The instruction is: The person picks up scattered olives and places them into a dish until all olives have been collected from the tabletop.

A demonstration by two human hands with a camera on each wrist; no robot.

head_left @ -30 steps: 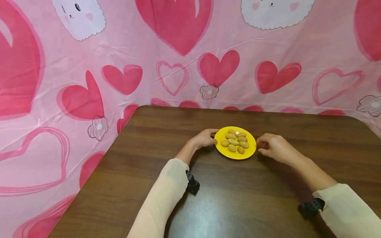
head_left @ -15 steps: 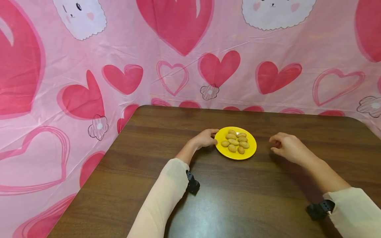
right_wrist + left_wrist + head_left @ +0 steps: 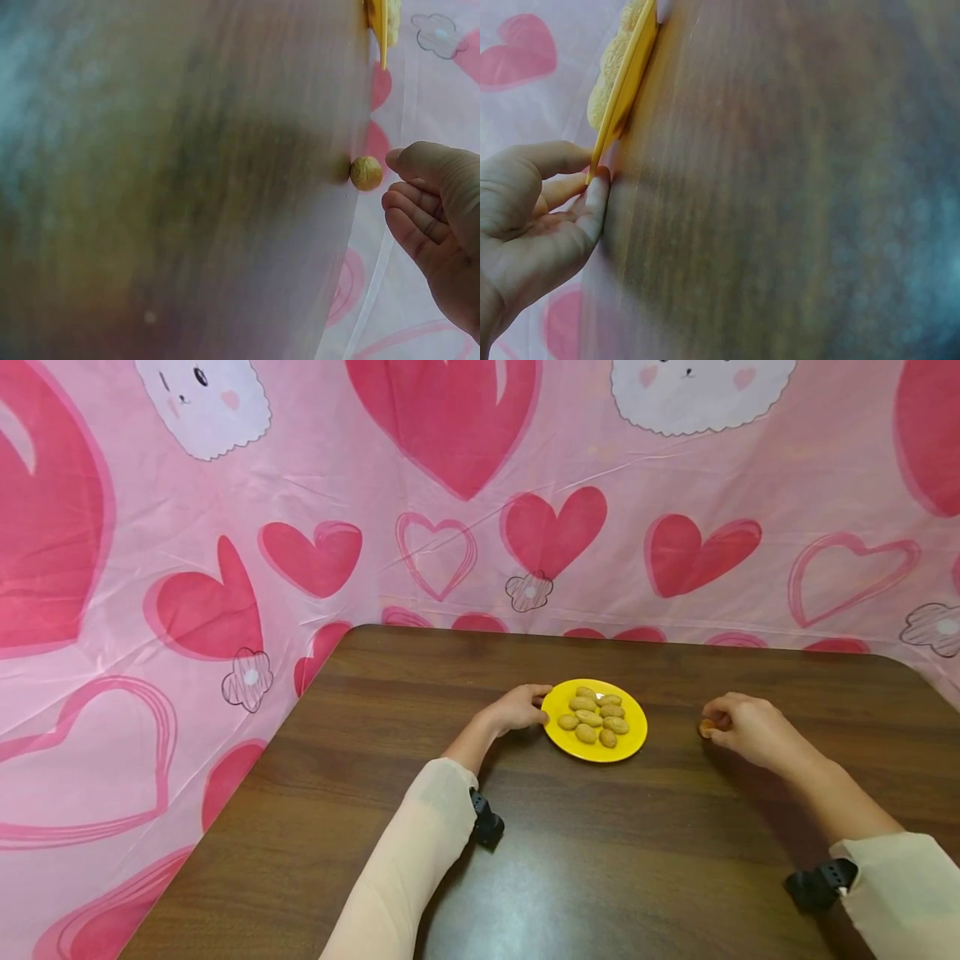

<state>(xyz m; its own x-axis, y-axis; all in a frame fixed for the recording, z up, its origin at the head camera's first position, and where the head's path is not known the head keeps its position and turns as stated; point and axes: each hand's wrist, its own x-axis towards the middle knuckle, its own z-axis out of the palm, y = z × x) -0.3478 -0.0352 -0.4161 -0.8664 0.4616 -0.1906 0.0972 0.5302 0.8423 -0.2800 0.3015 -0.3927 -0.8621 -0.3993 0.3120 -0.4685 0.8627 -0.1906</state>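
A yellow plate (image 3: 633, 745) carrying several peanuts in their shells (image 3: 588, 718) lies on the brown table. At its left rim, my left hand (image 3: 517, 708) pinches the edge; the left wrist view has fingers (image 3: 594, 206) on both sides of the rim. Further right, a small tan, wrinkled, roundish nut (image 3: 366, 173) rests on the table. My right hand (image 3: 757, 731) is beside that nut, fingers loosely bent. In the right wrist view the thumb tip is very near the nut, with the fingers below; contact is hard to tell.
The wood-grain table (image 3: 600, 860) reaches back to a pink cloth (image 3: 450, 460) printed with hearts, which also hangs on the left. A small black camera (image 3: 487, 820) sits on the left wrist and another black camera (image 3: 819, 885) on the right.
My right hand has moved right, away from the plate's right rim, and the small nut now shows at its fingertips. Left hand and plate have stayed put.
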